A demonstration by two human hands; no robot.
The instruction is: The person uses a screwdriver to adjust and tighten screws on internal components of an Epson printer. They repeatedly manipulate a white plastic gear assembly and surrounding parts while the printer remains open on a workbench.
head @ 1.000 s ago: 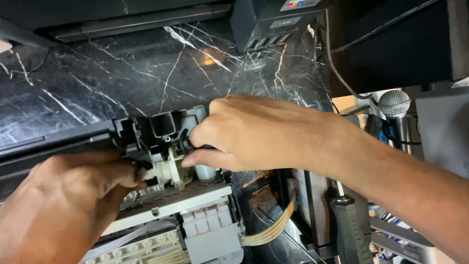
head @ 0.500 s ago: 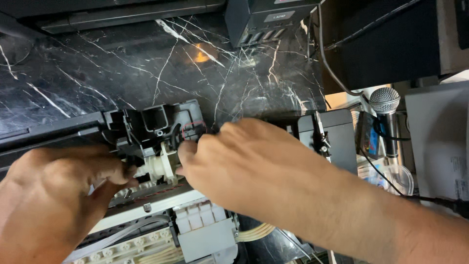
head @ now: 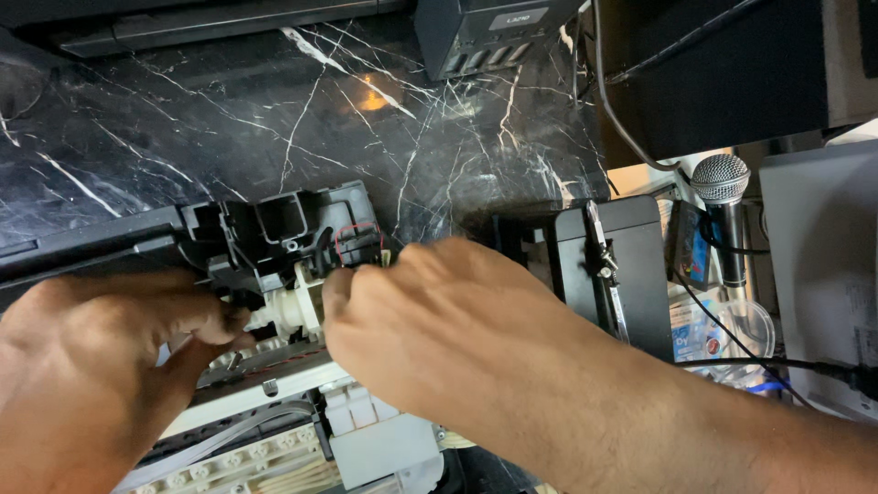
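Observation:
A dismantled printer mechanism (head: 265, 229) of black and grey plastic lies on a black marble top with white veins (head: 274, 119). A white plastic gear part (head: 293, 311) sits at its middle. My left hand (head: 101, 366) pinches at the left side of that white part. My right hand (head: 439, 329) covers the mechanism's right side, fingertips touching the white part next to a thin red wire (head: 357, 233). What the right fingers grip is hidden under the hand.
A black box-shaped part (head: 613, 265) lies right of the mechanism. A microphone (head: 722, 201) with a black cable stands at the far right beside a clear plastic item. A dark device (head: 485, 32) and cables sit at the back edge.
My right hand has slid down and left over the mechanism. The view has shifted, so the black box-shaped part at the right shows more.

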